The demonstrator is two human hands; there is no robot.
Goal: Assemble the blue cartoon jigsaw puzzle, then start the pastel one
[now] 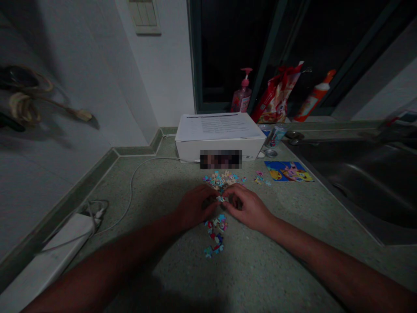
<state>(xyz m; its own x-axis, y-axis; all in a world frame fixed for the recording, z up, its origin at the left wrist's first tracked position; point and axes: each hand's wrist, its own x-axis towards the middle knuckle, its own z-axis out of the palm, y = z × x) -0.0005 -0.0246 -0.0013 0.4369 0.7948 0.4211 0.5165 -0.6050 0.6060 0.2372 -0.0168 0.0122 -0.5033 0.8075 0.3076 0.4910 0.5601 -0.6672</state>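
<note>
Over the speckled counter, my left hand (198, 204) and my right hand (246, 204) meet fingertip to fingertip. Both are closed in a pinch on small jigsaw puzzle pieces (222, 198) between them; whether these are one piece or two joined ones, I cannot tell. Just beyond my fingers lies a heap of loose puzzle pieces (224, 176), some face up in light blue, others showing a tan back. Nearer to me, between my forearms, several pieces (215, 234) in blue, red and pink lie in a rough column. A few more pieces (260, 178) lie right of the heap.
A white box (189, 150) with a printed sheet on top stands behind the heap, a cable (132, 182) running left from it. Right of the pieces lies a colourful cartoon picture card (289, 171). A metal sink (368, 187) borders the right. At left is a white power strip (65, 248).
</note>
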